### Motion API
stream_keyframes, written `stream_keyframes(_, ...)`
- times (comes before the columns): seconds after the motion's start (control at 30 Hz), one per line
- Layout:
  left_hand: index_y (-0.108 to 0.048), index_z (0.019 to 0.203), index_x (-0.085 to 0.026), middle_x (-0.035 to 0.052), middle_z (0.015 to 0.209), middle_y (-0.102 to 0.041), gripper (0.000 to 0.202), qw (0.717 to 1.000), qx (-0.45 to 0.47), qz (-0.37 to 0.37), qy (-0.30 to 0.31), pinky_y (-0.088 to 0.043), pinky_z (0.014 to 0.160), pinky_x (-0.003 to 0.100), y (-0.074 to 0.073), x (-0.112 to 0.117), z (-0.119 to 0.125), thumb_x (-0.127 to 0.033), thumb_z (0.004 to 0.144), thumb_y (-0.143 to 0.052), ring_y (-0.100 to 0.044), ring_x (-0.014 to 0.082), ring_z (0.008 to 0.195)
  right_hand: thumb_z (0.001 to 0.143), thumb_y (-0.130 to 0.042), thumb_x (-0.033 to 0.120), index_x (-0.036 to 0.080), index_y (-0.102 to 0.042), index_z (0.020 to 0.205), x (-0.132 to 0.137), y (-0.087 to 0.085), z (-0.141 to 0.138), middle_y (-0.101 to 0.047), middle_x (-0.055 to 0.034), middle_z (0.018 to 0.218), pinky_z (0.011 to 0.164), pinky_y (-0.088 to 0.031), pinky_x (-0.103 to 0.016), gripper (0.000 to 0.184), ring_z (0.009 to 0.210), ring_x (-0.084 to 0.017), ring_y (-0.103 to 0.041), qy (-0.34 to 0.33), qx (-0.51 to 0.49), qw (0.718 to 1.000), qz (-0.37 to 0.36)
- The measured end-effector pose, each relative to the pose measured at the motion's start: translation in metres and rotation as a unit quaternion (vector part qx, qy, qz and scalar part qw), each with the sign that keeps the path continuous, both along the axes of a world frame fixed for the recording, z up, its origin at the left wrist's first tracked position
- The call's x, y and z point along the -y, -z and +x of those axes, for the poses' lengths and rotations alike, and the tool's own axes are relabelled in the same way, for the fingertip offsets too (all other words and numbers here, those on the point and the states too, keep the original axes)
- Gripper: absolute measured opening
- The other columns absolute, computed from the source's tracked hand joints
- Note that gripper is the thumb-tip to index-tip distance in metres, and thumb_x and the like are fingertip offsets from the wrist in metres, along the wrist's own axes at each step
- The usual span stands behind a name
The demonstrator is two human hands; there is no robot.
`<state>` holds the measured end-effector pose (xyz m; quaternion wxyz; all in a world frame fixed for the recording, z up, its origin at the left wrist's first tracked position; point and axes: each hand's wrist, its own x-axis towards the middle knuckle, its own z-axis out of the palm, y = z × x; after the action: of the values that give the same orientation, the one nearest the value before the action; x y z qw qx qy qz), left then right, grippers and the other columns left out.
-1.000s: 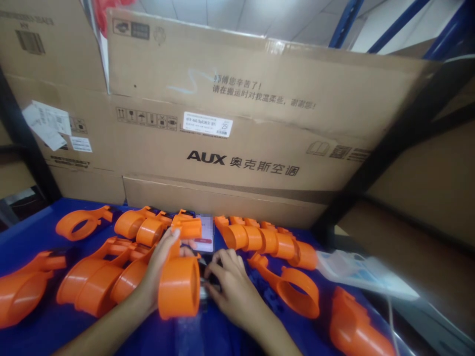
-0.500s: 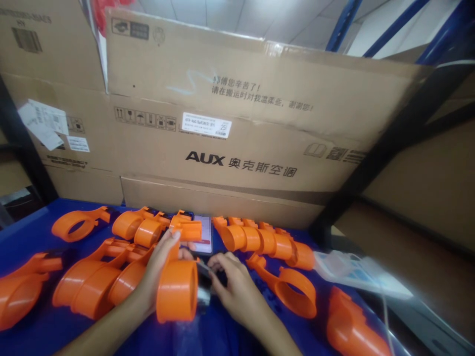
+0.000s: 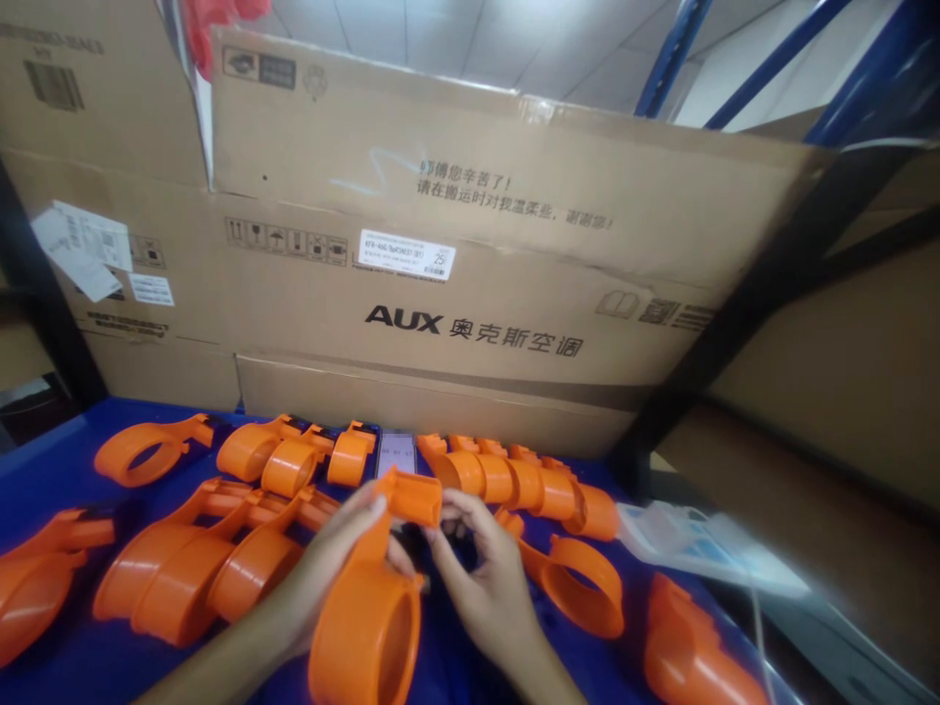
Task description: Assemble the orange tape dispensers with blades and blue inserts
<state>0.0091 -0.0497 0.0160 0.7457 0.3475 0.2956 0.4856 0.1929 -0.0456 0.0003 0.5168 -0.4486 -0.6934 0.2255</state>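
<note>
My left hand (image 3: 334, 563) grips an orange plastic ring-shaped part with a handle (image 3: 371, 617), lifted off the blue table (image 3: 59, 460). Fingers of that hand wrap the part's neck just below its short tube end (image 3: 412, 495). My right hand (image 3: 481, 573) is right beside it, its fingers curled at the neck of the same part, pinching something dark that I cannot make out.
Many more orange parts lie on the table: a row (image 3: 514, 480) behind my hands, a group (image 3: 198, 558) at left, single pieces (image 3: 580, 587) at right. A phone (image 3: 397, 453) lies behind. Cardboard boxes (image 3: 470, 264) wall the back. A plastic bag (image 3: 697, 543) lies right.
My left hand has raised and tilted the orange part towards me. My right hand has come up from the table to the part's neck.
</note>
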Motion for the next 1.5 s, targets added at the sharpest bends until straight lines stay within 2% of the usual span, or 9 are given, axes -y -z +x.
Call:
stream_keyframes(0.2,-0.055,0.107,-0.022,0.0062,0.065,-0.076,0.039,0.999,-0.027,0.035,-0.018,-0.049,0.050,0.025,0.007,-0.009,-0.001,-0.051,0.086,-0.068,-0.066,0.0193,0.050,0.088,-0.071,0.037,0.020,-0.070,0.101,-0.003,-0.004,0.004,-0.073,-0.0076,0.095,0.078,-0.056,-0.035,0.021,0.086,-0.023,-0.068,0.013,-0.148,0.987,-0.056)
stream_keyframes(0.3,-0.055,0.111,-0.022,0.0055,0.062,-0.075,0.043,0.996,-0.058,0.045,-0.055,-0.045,0.049,0.022,0.010,-0.009,-0.002,-0.052,0.085,-0.070,-0.065,0.0175,0.050,0.085,-0.075,0.038,0.020,-0.068,0.108,-0.002,-0.011,0.008,-0.071,-0.0056,0.086,0.063,-0.054,-0.030,0.030,0.072,-0.020,-0.066,0.039,-0.211,0.975,-0.062)
stream_keyframes(0.4,-0.050,0.127,-0.021,0.0059,0.062,-0.076,0.057,0.992,-0.100,0.034,-0.075,-0.046,0.051,0.023,0.010,-0.006,-0.003,-0.053,0.084,-0.069,-0.067,0.0192,0.052,0.084,-0.076,0.036,0.021,-0.065,0.112,0.000,-0.015,0.009,-0.068,-0.0022,0.077,0.054,-0.051,-0.027,0.035,0.061,-0.016,-0.061,0.048,-0.238,0.969,-0.051)
stream_keyframes(0.5,-0.044,0.137,-0.019,0.0066,0.067,-0.078,0.067,0.991,-0.120,0.034,-0.054,-0.049,0.056,0.027,0.011,-0.006,-0.004,-0.051,0.084,-0.070,-0.069,0.0210,0.055,0.084,-0.077,0.036,0.021,-0.065,0.108,0.001,-0.015,0.006,-0.067,-0.0012,0.072,0.053,-0.051,-0.027,0.031,0.057,-0.015,-0.060,0.031,-0.235,0.970,-0.053)
stream_keyframes(0.63,-0.042,0.139,-0.018,0.0069,0.065,-0.076,0.065,0.987,-0.139,0.065,-0.040,-0.050,0.064,0.030,0.018,-0.008,-0.005,-0.051,0.088,-0.066,-0.072,0.0232,0.063,0.084,-0.077,0.037,0.020,-0.067,0.103,0.002,-0.015,0.006,-0.065,-0.0010,0.070,0.052,-0.049,-0.026,0.028,0.056,-0.015,-0.059,0.032,-0.226,0.972,-0.057)
stream_keyframes(0.83,-0.045,0.136,-0.019,0.0084,0.068,-0.076,0.060,0.979,-0.177,0.090,-0.045,-0.041,0.051,0.025,0.020,-0.009,-0.006,-0.053,0.089,-0.063,-0.066,0.0194,0.055,0.082,-0.077,0.041,0.020,-0.070,0.098,0.004,-0.017,0.007,-0.064,-0.0006,0.067,0.051,-0.049,-0.026,0.028,0.056,-0.015,-0.058,0.037,-0.201,0.977,-0.064)
stream_keyframes(0.97,-0.050,0.130,-0.019,0.0039,0.063,-0.073,0.054,0.982,-0.155,0.093,-0.052,-0.041,0.051,0.022,0.015,-0.009,-0.006,-0.048,0.088,-0.067,-0.061,0.0157,0.052,0.084,-0.075,0.041,0.021,-0.072,0.097,0.006,-0.015,0.007,-0.069,-0.0028,0.073,0.053,-0.051,-0.027,0.024,0.060,-0.017,-0.062,0.049,-0.174,0.982,-0.056)
stream_keyframes(1.13,-0.057,0.119,-0.020,-0.0012,0.056,-0.066,0.043,0.979,-0.158,0.115,-0.060,-0.036,0.048,0.020,0.014,-0.012,-0.007,-0.045,0.086,-0.070,-0.055,0.0122,0.047,0.086,-0.074,0.039,0.023,-0.072,0.098,0.006,-0.012,0.009,-0.075,-0.0062,0.088,0.072,-0.057,-0.032,0.020,0.080,-0.023,-0.072,0.041,-0.145,0.988,-0.034)
stream_keyframes(1.5,-0.062,0.117,-0.023,-0.0053,0.062,-0.059,0.043,0.983,-0.154,0.088,-0.047,-0.042,0.055,0.021,0.015,-0.012,-0.009,-0.047,0.083,-0.073,-0.053,0.0128,0.057,0.089,-0.071,0.035,0.023,-0.072,0.100,0.006,-0.014,0.017,-0.076,-0.0074,0.093,0.076,-0.057,-0.033,0.016,0.083,-0.024,-0.072,0.026,-0.109,0.993,-0.029)
